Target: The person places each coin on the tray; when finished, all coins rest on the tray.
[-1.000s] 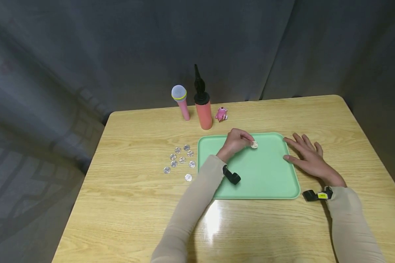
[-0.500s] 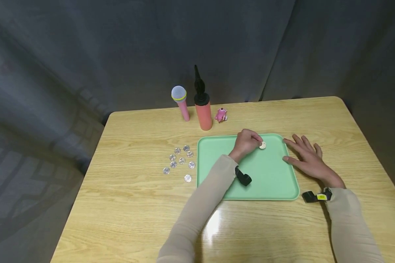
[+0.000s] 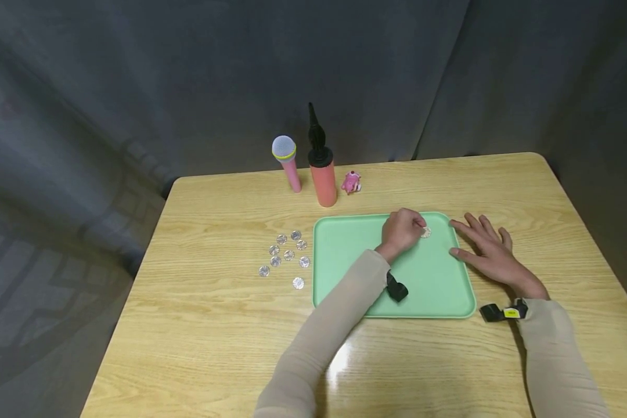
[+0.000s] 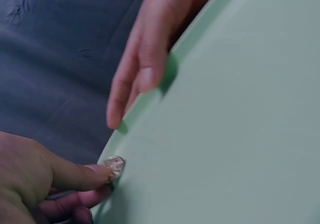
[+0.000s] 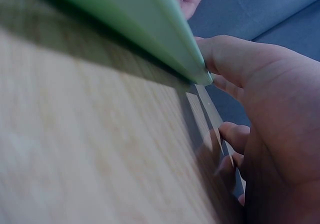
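Farther right over the green tray [image 3: 345,249], the left hand [image 3: 401,231] has travelled with a silver disc [image 3: 426,232], which now sits near the tray's far right corner. The disc juts out past the tips of the thumb and fingers that pinch it, and the thumb covers part of one side; whether it touches the tray's floor I cannot tell. It is round and shiny, its face marked with a fine pattern.

Dark curtains [image 3: 240,87] hang beyond the tray, and a light wood table [image 3: 209,325] spreads around it. The tray itself has rounded corners and a raised rim. Beige sleeves [image 3: 334,331] reach in from the near side, the left one slanting across the tray's near rim, the right one lying off its right side. Over the tray, the left hand has its back turned up and its other fingers curled in below the thumb. The right hand [image 3: 485,251], in the same place as before, has its fingers spread, thumb and index tips at the tray's right rim, the rest outside it. Just beyond the tray's far left corner stands a coral and black pump [image 3: 323,183]; a pink microphone [image 3: 287,159] is farther left of that corner, and a small pink figure [image 3: 352,182] lies beyond the far rim. Nine more discs [image 3: 289,255] lie scattered left of the tray.
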The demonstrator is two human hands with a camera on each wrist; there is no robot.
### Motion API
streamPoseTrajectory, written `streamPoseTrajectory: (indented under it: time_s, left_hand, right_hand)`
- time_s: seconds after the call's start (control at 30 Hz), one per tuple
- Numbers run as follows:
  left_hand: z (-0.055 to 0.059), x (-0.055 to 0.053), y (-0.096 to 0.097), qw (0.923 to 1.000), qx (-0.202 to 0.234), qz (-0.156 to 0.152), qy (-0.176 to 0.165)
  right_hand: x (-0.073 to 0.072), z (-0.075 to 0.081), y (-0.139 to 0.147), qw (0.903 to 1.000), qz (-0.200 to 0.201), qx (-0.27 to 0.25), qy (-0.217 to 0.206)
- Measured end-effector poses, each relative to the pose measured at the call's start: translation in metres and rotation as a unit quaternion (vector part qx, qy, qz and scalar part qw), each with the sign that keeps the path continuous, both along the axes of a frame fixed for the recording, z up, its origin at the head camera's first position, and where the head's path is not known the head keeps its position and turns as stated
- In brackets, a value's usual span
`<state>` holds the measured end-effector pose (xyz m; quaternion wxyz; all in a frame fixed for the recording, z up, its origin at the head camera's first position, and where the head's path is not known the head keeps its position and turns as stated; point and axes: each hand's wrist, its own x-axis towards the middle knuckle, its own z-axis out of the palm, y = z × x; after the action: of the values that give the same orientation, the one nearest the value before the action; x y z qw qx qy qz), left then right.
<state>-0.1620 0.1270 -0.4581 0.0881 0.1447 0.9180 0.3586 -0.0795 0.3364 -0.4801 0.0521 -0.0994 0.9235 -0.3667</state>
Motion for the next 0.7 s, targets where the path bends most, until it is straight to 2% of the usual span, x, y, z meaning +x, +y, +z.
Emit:
streamPoseTrajectory:
  time_s: [0.17,0.37,0.57,0.7]
  left_hand:
    - [-0.0055,0.0006,0.001,0.9985,-0.014,-0.04,0.035]
    - [-0.0088,-0.0008,0.0017,0.9953,-0.045,-0.066,0.056]
    - [-0.0063,-0.0014,0.0009,0.9942,-0.061,-0.074,0.049]
    - [-0.0044,-0.0008,-0.0017,0.9951,-0.045,-0.081,0.035]
  right_hand:
    - [-0.0005,-0.0003,0.0012,0.9999,-0.001,-0.006,-0.008]
    - [-0.0011,0.0012,0.0008,0.9999,0.001,-0.009,-0.006]
    - [-0.0008,0.0011,-0.0002,1.0,0.004,-0.004,-0.003]
    - [0.0008,0.001,-0.0001,1.0,0.004,-0.006,-0.005]
